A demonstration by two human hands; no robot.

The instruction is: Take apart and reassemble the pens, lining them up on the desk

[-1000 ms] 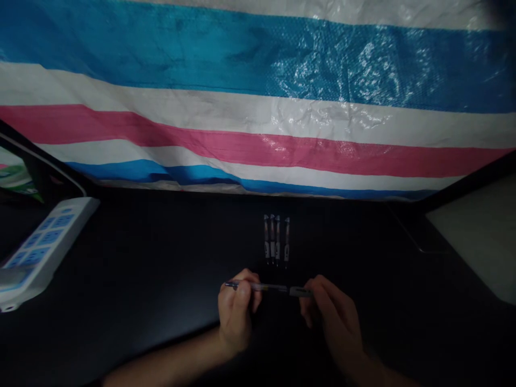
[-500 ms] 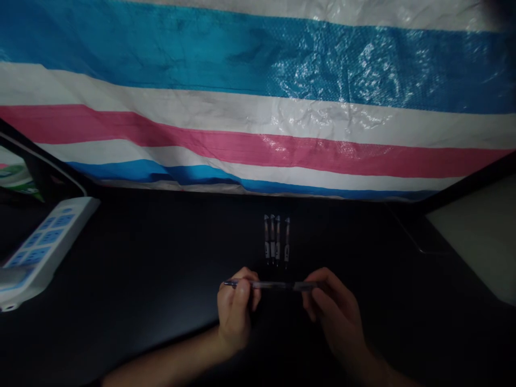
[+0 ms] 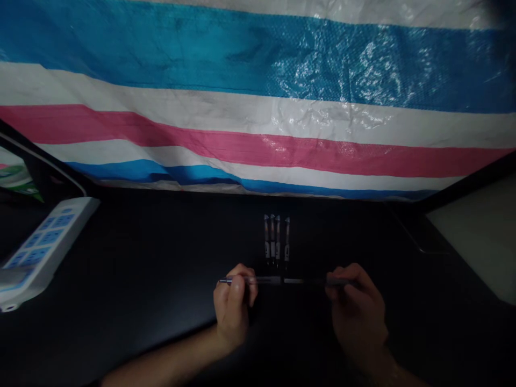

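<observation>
My left hand pinches the clear barrel of a pen held level above the black table. A thin dark refill stretches from the barrel's open end to my right hand, whose fingers are closed on the refill's far end. The two hands are apart, with the refill bridging the gap. Just beyond them, several more pens lie side by side in a neat row on the table, pointing away from me.
A white power strip with blue sockets lies at the left edge of the table. A striped blue, white and pink tarp hangs behind the table. A pale surface shows at the right.
My right hand has moved to the right, away from my left hand. The pen, whole a second ago, is now drawn apart with the refill showing between barrel and right hand.
</observation>
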